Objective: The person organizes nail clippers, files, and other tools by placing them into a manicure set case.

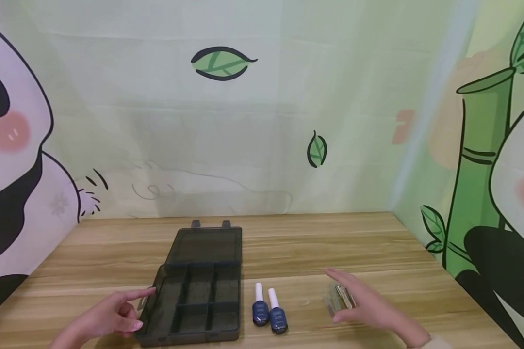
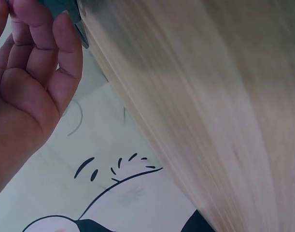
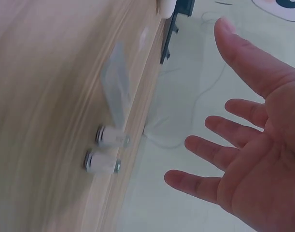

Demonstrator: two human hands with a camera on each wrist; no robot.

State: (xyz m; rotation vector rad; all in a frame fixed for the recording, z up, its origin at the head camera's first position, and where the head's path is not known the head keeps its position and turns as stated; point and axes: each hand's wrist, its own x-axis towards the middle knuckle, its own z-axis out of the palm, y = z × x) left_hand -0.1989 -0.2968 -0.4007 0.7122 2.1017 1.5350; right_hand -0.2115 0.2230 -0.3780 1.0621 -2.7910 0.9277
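A dark translucent organizer box (image 1: 193, 295) lies with its lid folded back on the table, its compartments bare. At its left side is my left hand (image 1: 102, 312), index finger stretched along the wall and thumb near the front corner. Only a corner of the box (image 2: 65, 8) shows beyond the fingers in the left wrist view. My right hand (image 1: 367, 300) is spread over a clear plastic packet (image 1: 333, 298) and some small objects (image 1: 344, 294). Two small cylinders (image 3: 103, 162) stand beside a clear sheet (image 3: 116, 82) in the right wrist view, apart from the fingers.
Two dark blue nail polish bottles (image 1: 260, 312) with white caps stand between the box and my right hand. The wooden table (image 1: 297, 242) ends at a printed cloth backdrop (image 1: 262, 169) behind and at both sides.
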